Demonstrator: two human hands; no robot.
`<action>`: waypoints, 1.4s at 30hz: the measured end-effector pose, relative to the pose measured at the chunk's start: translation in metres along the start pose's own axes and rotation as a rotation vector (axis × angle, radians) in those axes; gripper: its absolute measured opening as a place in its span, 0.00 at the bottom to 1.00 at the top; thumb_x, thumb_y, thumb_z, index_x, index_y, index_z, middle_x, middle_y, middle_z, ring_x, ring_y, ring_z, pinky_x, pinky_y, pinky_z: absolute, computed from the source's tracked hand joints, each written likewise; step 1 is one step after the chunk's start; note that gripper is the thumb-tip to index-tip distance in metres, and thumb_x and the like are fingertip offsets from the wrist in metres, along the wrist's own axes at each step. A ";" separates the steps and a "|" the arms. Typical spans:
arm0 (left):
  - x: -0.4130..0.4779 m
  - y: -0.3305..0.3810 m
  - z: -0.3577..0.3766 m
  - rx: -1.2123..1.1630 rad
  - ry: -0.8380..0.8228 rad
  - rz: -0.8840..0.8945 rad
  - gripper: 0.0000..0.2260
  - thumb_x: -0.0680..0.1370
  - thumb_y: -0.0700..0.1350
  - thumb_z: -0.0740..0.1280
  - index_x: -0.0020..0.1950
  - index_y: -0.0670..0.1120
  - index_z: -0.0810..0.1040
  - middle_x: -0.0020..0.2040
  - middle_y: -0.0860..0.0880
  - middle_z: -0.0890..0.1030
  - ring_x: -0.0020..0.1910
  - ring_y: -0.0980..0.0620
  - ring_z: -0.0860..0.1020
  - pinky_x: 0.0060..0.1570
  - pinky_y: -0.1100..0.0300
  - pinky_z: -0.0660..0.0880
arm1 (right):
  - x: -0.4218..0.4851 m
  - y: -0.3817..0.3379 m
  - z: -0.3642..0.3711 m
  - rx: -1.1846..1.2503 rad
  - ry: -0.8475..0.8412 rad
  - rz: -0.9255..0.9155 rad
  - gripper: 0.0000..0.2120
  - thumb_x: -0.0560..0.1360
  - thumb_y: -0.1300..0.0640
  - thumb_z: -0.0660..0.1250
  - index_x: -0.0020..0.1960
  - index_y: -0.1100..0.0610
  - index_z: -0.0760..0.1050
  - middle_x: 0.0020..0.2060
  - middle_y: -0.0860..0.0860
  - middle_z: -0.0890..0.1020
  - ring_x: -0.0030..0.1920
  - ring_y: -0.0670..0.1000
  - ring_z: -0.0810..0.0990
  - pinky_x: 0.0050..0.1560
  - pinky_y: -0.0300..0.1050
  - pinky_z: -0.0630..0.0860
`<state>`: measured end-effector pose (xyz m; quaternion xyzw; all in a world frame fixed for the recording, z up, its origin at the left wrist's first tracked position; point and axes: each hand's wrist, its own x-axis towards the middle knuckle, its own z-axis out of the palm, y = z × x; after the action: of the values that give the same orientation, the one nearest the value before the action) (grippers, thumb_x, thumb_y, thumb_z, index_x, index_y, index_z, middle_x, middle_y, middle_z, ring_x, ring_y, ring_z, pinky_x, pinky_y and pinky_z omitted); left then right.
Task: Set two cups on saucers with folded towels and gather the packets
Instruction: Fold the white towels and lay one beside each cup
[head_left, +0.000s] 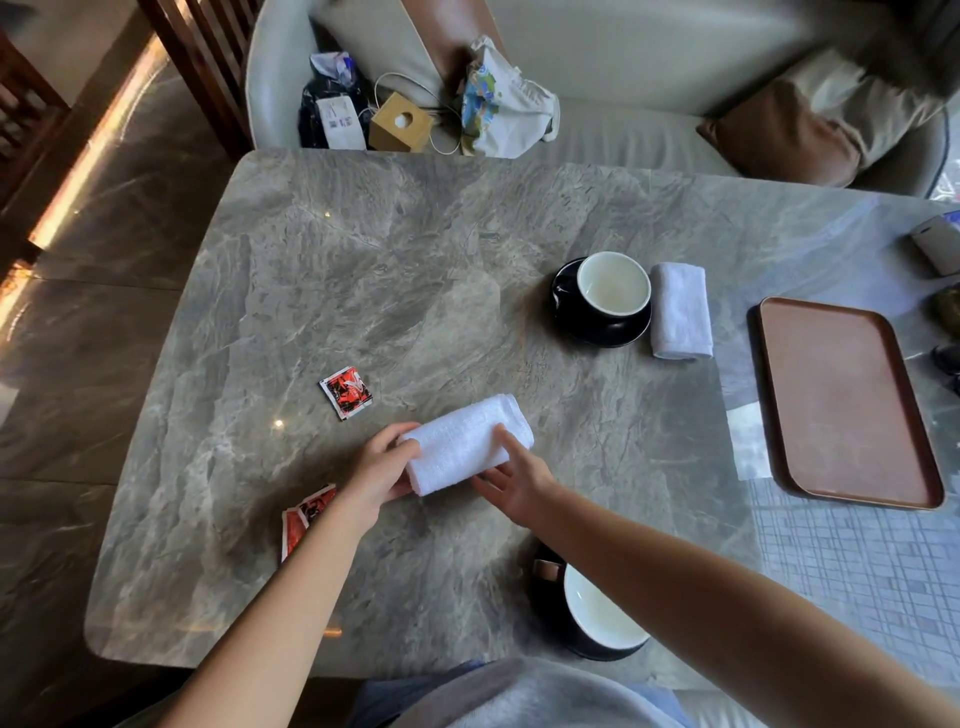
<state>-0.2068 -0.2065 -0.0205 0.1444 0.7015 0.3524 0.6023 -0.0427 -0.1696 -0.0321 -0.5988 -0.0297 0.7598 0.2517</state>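
A folded white towel (464, 441) lies near the middle of the grey marble table (395, 270). My left hand (376, 470) grips its left end with curled fingers. My right hand (511, 478) rests on its right side with straight fingers. Farther back, a black cup with a white inside (613, 283) stands on a black saucer (566, 306), and a second folded towel (680, 317) lies just right of it. Another black cup (597, 608) on a saucer stands at the near edge, partly hidden by my right forearm. One red packet (345, 392) lies left of the towel. Another packet (304, 517) sits under my left forearm.
A brown tray (844, 400) lies at the right with a white paper (748, 441) beside it. A white device (937, 244) sits at the far right edge. The sofa behind the table holds bags, a wooden tissue box (400, 122) and cushions.
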 end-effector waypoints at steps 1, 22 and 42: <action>-0.002 -0.001 -0.001 0.024 -0.029 -0.014 0.14 0.74 0.36 0.59 0.55 0.49 0.76 0.50 0.47 0.75 0.46 0.50 0.74 0.40 0.58 0.76 | 0.000 -0.002 0.000 -0.015 0.015 -0.016 0.20 0.73 0.52 0.70 0.61 0.59 0.72 0.55 0.59 0.81 0.54 0.56 0.81 0.42 0.47 0.79; -0.066 0.010 0.086 0.304 -0.559 0.016 0.16 0.75 0.42 0.68 0.62 0.40 0.73 0.57 0.43 0.80 0.49 0.53 0.80 0.44 0.64 0.80 | -0.048 -0.100 -0.089 -0.470 -0.078 -0.385 0.16 0.76 0.45 0.65 0.58 0.54 0.75 0.41 0.49 0.77 0.40 0.47 0.77 0.41 0.40 0.75; -0.129 -0.114 0.257 0.324 -0.549 -0.111 0.15 0.77 0.42 0.65 0.61 0.42 0.67 0.51 0.46 0.77 0.39 0.54 0.80 0.33 0.66 0.76 | -0.044 -0.134 -0.263 -1.105 -0.090 -0.359 0.08 0.73 0.55 0.71 0.52 0.53 0.76 0.40 0.51 0.75 0.35 0.45 0.73 0.29 0.35 0.72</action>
<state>0.0920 -0.2857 -0.0077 0.2897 0.5668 0.1508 0.7564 0.2540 -0.1391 -0.0200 -0.5938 -0.5335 0.6017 0.0255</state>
